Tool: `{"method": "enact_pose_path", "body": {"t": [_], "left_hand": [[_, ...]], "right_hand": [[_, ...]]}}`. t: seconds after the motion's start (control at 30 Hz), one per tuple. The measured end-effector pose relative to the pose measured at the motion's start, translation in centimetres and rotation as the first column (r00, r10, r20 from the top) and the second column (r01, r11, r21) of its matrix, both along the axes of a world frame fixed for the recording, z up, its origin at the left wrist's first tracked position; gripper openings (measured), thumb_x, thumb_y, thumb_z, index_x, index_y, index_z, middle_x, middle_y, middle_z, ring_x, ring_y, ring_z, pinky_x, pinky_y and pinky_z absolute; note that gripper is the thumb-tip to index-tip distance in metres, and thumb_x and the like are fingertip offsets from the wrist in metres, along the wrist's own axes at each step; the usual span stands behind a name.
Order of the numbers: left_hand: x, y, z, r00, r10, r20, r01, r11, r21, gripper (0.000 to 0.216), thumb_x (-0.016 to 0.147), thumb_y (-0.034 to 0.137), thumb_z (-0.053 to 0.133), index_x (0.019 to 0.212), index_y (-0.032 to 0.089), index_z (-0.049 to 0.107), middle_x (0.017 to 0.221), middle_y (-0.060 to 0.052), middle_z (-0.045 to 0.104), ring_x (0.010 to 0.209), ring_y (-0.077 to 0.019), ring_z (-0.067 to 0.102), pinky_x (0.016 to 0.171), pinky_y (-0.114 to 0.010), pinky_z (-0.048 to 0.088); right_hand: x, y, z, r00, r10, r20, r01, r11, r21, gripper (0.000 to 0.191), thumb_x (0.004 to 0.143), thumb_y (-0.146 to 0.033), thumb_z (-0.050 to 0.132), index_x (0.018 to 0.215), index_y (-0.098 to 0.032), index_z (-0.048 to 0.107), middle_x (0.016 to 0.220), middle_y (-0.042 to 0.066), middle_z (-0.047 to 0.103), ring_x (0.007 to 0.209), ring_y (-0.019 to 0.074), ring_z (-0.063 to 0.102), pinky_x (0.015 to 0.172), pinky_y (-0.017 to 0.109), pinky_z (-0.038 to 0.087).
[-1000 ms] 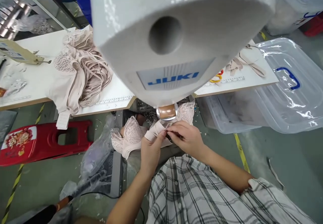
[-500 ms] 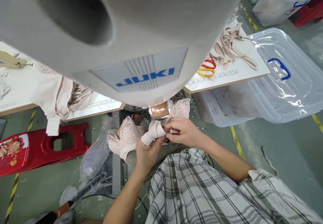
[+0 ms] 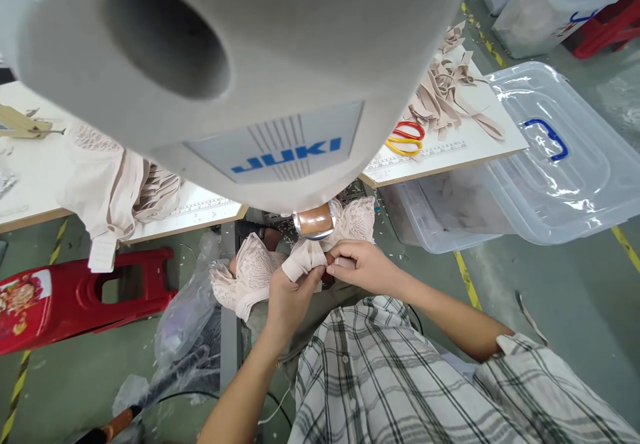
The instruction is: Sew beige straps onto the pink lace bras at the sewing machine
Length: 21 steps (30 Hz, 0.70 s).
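A pale pink lace bra (image 3: 253,271) hangs below the head of the JUKI sewing machine (image 3: 290,154), one cup at the left and the other behind my right hand. My left hand (image 3: 289,301) is closed on the bra's smooth band (image 3: 304,261), thumb on top. Close beside it, my right hand (image 3: 363,267) pinches the same band's edge, its fingertips nearly meeting my left thumb. A shiny rounded brown-and-chrome machine part (image 3: 315,221) sits just above the fabric. The machine head hides the needle area.
To the left, stacked bra pieces (image 3: 107,184) overhang the white table (image 3: 210,209). Scissors with red and yellow handles (image 3: 406,139) and fabric strips (image 3: 445,94) lie on the right table. Near it stands a clear plastic bin (image 3: 575,171). A red stool (image 3: 125,284) is at lower left.
The view has shifted slightly. My hands stay on the band, and the fabric between them is folded a little differently, with less of the loose strip showing.
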<state>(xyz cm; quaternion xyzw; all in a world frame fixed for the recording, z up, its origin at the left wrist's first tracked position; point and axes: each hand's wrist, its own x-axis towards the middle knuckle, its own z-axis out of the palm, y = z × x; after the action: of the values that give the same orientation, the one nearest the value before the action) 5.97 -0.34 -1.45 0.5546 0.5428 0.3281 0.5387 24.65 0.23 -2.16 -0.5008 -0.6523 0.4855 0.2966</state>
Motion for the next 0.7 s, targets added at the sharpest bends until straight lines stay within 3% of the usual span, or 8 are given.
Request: {"method": "enact_pose_path", "body": {"t": [0.1,0.23,0.43,0.57,0.7], "left_hand": [[-0.3,0.3,0.2,0.999,-0.042,-0.035,0.043,0.999,0.03,0.016,0.082,0.032,0.067,0.087,0.019,0.073,0.076,-0.004,0.07,0.101,-0.0269,0.064,0.092,-0.035,0.05],[-0.4,0.9,1.0,0.986,-0.166,-0.002,0.166,0.985,0.045,0.018,0.088,0.032,0.059,0.091,0.018,0.07,0.089,-0.006,0.069,0.099,-0.0236,0.063,0.091,-0.033,0.049],[0.2,0.9,2.0,0.972,-0.235,-0.005,0.234,0.97,0.06,0.019,0.09,0.028,0.057,0.098,0.018,0.071,0.101,-0.007,0.072,0.095,-0.0207,0.063,0.089,-0.031,0.048],[0.6,0.8,2.1,0.97,-0.244,-0.013,0.244,0.969,0.026,0.022,0.09,0.027,0.057,0.104,0.017,0.071,0.103,-0.007,0.072,0.095,-0.0204,0.064,0.089,-0.03,0.048],[0.7,1.0,2.1,0.965,-0.259,-0.052,0.26,0.966,0.006,0.019,0.089,0.027,0.057,0.094,0.016,0.071,0.087,-0.005,0.071,0.089,-0.02,0.063,0.083,-0.029,0.048]], "right_hand": [[0.8,0.3,0.5,0.998,-0.046,-0.047,0.041,0.994,-0.102,0.012,0.084,-0.022,0.057,0.087,-0.019,0.068,0.085,0.001,0.07,0.077,0.0133,0.062,0.07,0.024,0.046],[1.3,0.2,1.3,0.996,-0.09,0.011,0.09,0.995,-0.039,0.008,0.083,-0.018,0.057,0.09,-0.019,0.06,0.083,-0.003,0.066,0.071,0.0101,0.057,0.066,0.022,0.042],[1.2,-0.1,2.0,0.993,-0.02,0.114,0.022,1.0,-0.009,0.008,0.084,-0.02,0.056,0.087,-0.021,0.049,0.069,-0.008,0.054,0.055,0.008,0.04,0.056,0.022,0.029],[1.2,-0.2,2.3,0.986,0.037,0.163,-0.045,0.998,0.048,0.009,0.083,-0.016,0.056,0.085,-0.021,0.048,0.069,-0.006,0.053,0.058,0.0096,0.043,0.059,0.023,0.03],[1.4,0.1,2.6,0.981,0.068,0.184,-0.069,0.998,0.003,0.009,0.084,-0.018,0.056,0.093,-0.019,0.054,0.077,-0.002,0.063,0.067,0.0125,0.053,0.064,0.024,0.034]]}}
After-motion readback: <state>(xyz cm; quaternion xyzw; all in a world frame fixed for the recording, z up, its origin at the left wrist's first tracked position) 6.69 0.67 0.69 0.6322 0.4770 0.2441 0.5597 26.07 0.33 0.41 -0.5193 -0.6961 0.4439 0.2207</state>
